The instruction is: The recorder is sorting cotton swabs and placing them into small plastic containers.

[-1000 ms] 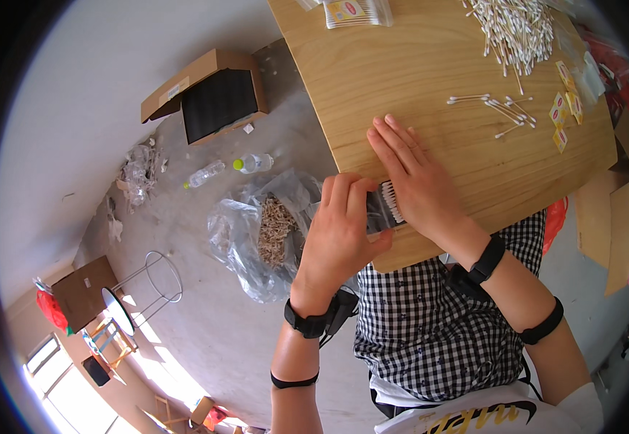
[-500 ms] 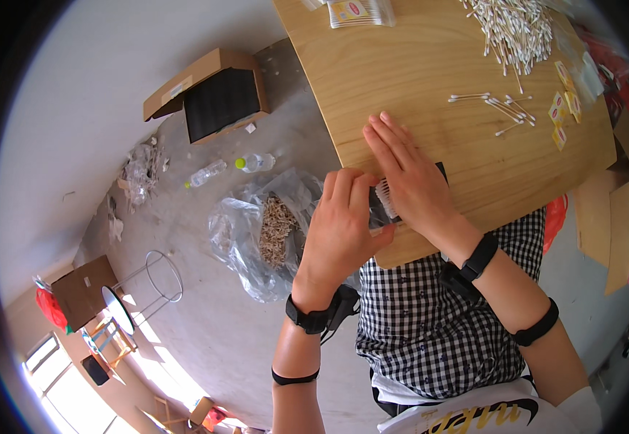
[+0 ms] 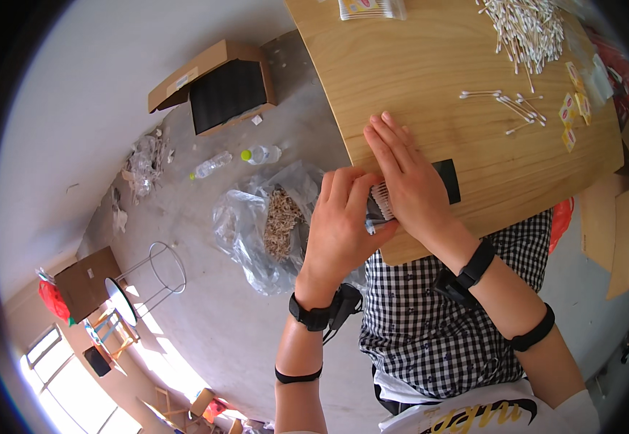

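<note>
At the table's near left corner, my left hand (image 3: 343, 220) is closed on a clear plastic bag (image 3: 374, 213) with a row of cotton swabs (image 3: 382, 200) in it. Its fingers curl over the bag from above, and the thumb is at the lower edge. My right hand (image 3: 414, 181) lies flat with its fingers stretched out, palm down beside and partly over the swabs. From under its outer edge a dark flat rectangular piece (image 3: 448, 181) sticks out on the wooden table (image 3: 394, 79). The palm hides the rest of that piece and part of the bag.
Loose cotton swabs (image 3: 511, 107) and a large swab pile (image 3: 528, 32) lie farther off, near yellow labels (image 3: 568, 112). A filled swab bag (image 3: 369, 7) rests at the far edge. Floor left: plastic sack (image 3: 246, 228), bottles (image 3: 262, 154), open carton (image 3: 228, 94).
More of the dark flat piece shows beyond my right hand. The whole view has shifted slightly. Both hands keep nearly the same pose around the bag.
</note>
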Motion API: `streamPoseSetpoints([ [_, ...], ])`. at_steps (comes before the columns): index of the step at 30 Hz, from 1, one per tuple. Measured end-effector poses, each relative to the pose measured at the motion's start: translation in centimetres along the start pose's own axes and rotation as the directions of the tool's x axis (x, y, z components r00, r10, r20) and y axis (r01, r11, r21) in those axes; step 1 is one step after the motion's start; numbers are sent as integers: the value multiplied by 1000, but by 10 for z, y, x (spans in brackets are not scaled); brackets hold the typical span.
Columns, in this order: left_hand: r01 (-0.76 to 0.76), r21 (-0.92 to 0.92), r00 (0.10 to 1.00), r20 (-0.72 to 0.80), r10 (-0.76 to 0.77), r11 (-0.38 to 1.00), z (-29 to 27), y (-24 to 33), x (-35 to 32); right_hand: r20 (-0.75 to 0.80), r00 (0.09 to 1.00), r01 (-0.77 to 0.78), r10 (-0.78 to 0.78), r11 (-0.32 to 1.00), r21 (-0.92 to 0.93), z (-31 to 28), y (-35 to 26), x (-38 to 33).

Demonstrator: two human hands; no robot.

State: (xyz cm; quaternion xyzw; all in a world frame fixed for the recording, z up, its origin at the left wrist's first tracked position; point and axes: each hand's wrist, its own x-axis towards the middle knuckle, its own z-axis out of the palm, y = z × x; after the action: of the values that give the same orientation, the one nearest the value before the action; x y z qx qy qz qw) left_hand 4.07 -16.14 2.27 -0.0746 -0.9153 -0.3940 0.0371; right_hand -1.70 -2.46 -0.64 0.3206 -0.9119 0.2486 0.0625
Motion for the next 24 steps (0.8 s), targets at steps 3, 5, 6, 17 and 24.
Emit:
streamPoseSetpoints([
  [3, 9, 17, 1000, -17, -8, 1000, 4, 0, -4, 4, 997, -77, 77, 990, 117, 1, -4, -2],
  [5, 7, 38, 999, -43, -6, 999, 6, -1, -5, -32, 993, -96, 112, 943, 319, 3, -10, -4],
  [6, 13, 41, 999, -44, -11, 999, 6, -1, -5, -29, 994, -94, 109, 941, 324, 3, -11, -4],
  [17, 337, -253, 850, -333, -408, 907, 13, -11, -30, -17, 896, -173, 443, 385, 907, -20, 7, -38],
  [24, 474, -366, 749, -310, -586, 800, 37, 4, -11, 23, 900, -172, 436, 306, 936, -12, -8, -39],
])
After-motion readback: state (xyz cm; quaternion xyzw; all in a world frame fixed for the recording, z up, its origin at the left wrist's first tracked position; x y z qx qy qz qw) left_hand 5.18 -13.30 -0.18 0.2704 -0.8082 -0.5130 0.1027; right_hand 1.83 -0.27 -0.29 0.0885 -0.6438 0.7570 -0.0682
